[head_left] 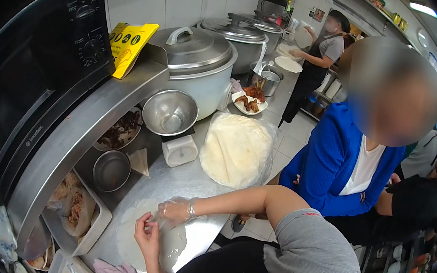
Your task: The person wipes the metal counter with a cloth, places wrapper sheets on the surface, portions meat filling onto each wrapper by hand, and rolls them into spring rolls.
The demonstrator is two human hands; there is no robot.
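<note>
Thin translucent white round sheets [173, 242] lie on the steel counter under my hands. My right hand [176, 211], in a clear plastic glove, reaches in over the sheets with its fingers curled together. My left hand [148, 235] comes up from below with bent fingers, its tips almost meeting the right hand's. Something thin and see-through shows between them, but I cannot make out what it is. A large stack of pale round sheets in a clear plastic bag [235, 152] rests beyond my right forearm.
A steel bowl [170, 112], a white container [179, 151] and a small metal pan [111, 170] stand behind my hands. A tray with bagged filling [80, 212] sits at the left, below a shelf with a microwave [47, 79]. A person in blue [329, 154] stands close at the right.
</note>
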